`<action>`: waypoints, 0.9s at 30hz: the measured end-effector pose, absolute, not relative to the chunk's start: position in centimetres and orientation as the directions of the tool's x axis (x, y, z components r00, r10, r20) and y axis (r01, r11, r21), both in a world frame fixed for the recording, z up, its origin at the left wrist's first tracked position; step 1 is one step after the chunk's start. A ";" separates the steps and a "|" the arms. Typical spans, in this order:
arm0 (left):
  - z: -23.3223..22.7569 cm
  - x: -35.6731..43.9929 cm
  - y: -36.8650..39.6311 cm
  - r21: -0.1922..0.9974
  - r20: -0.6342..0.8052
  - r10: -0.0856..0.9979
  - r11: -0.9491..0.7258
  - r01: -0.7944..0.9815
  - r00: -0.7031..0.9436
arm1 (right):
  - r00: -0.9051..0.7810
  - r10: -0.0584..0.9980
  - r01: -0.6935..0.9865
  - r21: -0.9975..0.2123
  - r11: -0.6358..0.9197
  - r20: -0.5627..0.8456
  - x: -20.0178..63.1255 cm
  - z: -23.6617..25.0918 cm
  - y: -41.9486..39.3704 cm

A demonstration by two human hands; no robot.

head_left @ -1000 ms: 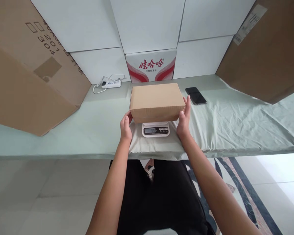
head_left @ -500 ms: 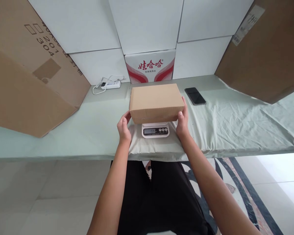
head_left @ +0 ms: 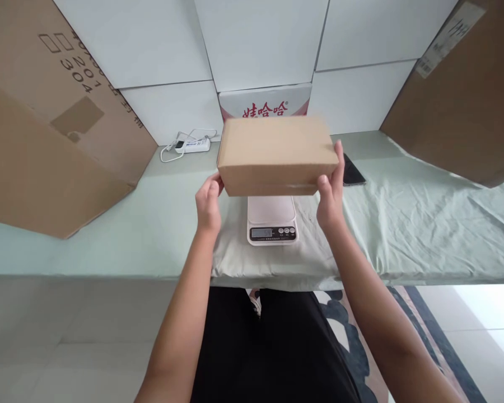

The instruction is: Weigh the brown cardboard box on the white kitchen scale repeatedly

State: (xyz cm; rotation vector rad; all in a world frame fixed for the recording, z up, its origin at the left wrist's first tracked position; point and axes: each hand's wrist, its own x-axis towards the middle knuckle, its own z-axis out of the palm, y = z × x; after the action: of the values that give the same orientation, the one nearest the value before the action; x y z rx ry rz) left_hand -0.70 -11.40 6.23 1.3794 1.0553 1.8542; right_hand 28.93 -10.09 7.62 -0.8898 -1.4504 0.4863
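A plain brown cardboard box (head_left: 277,148) is held up level between both hands, above a white digital kitchen scale (head_left: 272,211). My left hand (head_left: 209,204) grips the box's left end, its thumb at the front corner and the fingers partly hidden behind it. At the right end, my right hand (head_left: 331,193) is closed on the box with the thumb in front and fingers along the side. The scale's platform shows below the box, and its rear part is covered from sight. Its display is too blurred to read.
A dark smartphone (head_left: 353,170) lies partly hidden behind my right hand. A white power strip with its cable (head_left: 192,145) rests at the back left. Large cardboard cartons (head_left: 37,168) flank the cloth-covered table (head_left: 151,224). A white and red carton (head_left: 264,103) stands against the back panels.
Both hands have raised the cardboard box off the scale. More of the scale's platform is now uncovered, and the box hides part of the carton behind.
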 end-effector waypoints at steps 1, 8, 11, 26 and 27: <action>6.9 -0.9 -10.1 0.859 0.488 0.832 -0.512 -0.025 -0.263 | 0.096 0.750 0.229 -0.748 0.623 0.654 29.0 8.3 -8.8; 4.0 -0.7 -2.2 0.883 0.424 0.858 -0.463 -0.080 -0.289 | 0.032 0.761 0.241 -0.744 0.623 0.647 28.0 6.7 -1.2; 1.6 -0.5 -0.9 0.886 0.415 0.852 -0.459 -0.073 -0.318 | 0.033 0.784 0.238 -0.767 0.596 0.620 27.7 4.5 -0.3; -1.2 -1.2 0.4 0.957 0.273 0.921 -0.290 -0.022 -0.278 | 0.020 0.858 0.160 -0.849 0.504 0.513 28.9 -0.1 3.4; -1.2 -1.3 0.4 0.958 0.270 0.923 -0.286 -0.019 -0.273 | 0.006 0.864 0.153 -0.855 0.496 0.503 29.1 -0.3 3.5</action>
State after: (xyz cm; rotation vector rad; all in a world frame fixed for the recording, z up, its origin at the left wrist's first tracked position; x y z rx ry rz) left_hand -1.35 0.39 -1.21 1.2307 1.2127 1.6534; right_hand 29.14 3.52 -0.29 -0.9323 -1.4841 0.7079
